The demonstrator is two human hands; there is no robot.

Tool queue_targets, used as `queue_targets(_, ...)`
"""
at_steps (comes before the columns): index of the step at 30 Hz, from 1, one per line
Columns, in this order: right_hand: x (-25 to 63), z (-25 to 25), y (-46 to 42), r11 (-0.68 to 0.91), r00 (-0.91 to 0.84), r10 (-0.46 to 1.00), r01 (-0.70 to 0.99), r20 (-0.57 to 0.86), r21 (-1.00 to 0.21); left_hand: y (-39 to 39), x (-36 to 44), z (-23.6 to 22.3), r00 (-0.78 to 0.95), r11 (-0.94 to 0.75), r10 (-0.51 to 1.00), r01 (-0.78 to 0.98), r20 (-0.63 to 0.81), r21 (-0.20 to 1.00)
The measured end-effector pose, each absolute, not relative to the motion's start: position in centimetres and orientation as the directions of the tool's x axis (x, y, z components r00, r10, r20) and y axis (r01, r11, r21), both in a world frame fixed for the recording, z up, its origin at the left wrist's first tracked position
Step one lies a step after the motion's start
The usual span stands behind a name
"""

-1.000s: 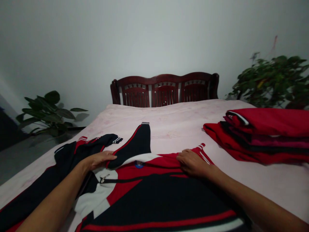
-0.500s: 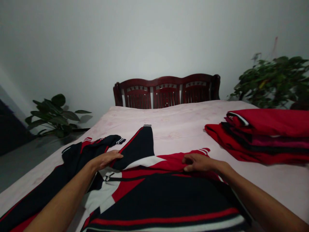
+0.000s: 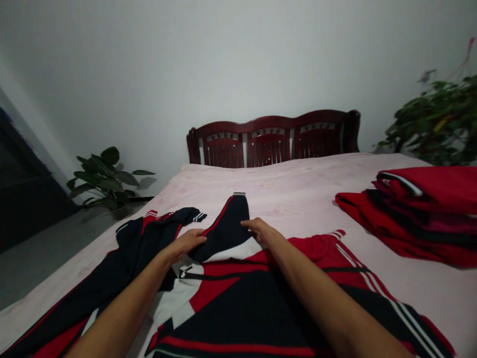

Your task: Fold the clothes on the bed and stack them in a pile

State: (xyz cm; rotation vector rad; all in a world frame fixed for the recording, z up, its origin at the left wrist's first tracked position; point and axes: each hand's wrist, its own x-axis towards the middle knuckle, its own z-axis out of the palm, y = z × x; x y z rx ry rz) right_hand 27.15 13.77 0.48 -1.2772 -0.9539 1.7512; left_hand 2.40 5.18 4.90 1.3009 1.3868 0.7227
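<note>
A zip-up track jacket [image 3: 238,308] in navy, red and white is spread on the bed in front of me, one navy sleeve [image 3: 227,219] pointing away toward the headboard. My left hand [image 3: 191,242] pinches the left edge of that sleeve close to the shoulder. On its opposite edge, my right hand [image 3: 258,229] has its fingers closed at the cloth; the fingertips underneath are partly hidden. The zip pull [image 3: 183,273] lies at the white collar area. My right forearm crosses over the jacket's body and hides part of it.
Another navy and red garment [image 3: 137,243] lies crumpled on the left. A stack of folded red and dark clothes [image 3: 421,214] sits on the right of the pink bedsheet [image 3: 298,191]. Beyond are a wooden headboard [image 3: 268,141] and leafy plants [image 3: 108,176] on both sides.
My right hand has moved left from the red part of the jacket to the navy sleeve's right edge. My left hand stays on the sleeve. The view has turned slightly left.
</note>
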Motion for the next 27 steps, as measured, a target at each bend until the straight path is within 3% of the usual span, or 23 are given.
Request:
queue_targets(6,26.3,1.5,14.2,-0.521,-0.237,0.854,-0.409,-0.464,-0.750,7.3,3.2,5.8,0.040,0.117,0.988,0.451,-0.151,0.885)
queue_targets(13,31.4,3.1,9.2,-0.154,-0.068,0.984,-0.774,-0.162,-0.614,7.0,3.0,5.8,-0.100,0.047,0.995,0.645,0.023,0.762)
queue_targets(15,32.9,2.7,6.4,-0.189,-0.159,0.982,-0.838,-0.101,-0.512,6.5,3.1,5.3,-0.090,0.040,0.996,0.650,0.025,0.759)
queue_targets(17,33.9,1.9,4.0,-0.337,-0.310,0.941,-0.828,-0.134,-0.449,5.9,3.3,4.6,-0.050,0.046,0.999,0.631,-0.019,0.775)
queue_targets(19,34.2,1.2,2.8,-0.471,-0.409,0.882,-0.757,-0.234,-0.453,5.2,3.7,3.9,0.004,0.067,0.996,0.589,-0.086,0.805)
queue_targets(22,34.1,1.2,3.0,-0.521,-0.367,0.851,-0.676,-0.375,-0.521,4.1,3.9,3.0,0.055,0.109,0.986,0.512,-0.159,0.852)
queue_targets(24,33.9,2.1,3.6,-0.471,-0.270,0.873,-0.681,-0.406,-0.560,3.6,3.9,2.9,0.047,0.130,0.984,0.465,-0.171,0.875)
queue_targets(27,34.2,4.1,3.1,-0.214,-0.096,0.972,-0.747,-0.217,-0.630,3.3,3.5,3.0,0.018,0.136,0.988,0.388,-0.155,0.912)
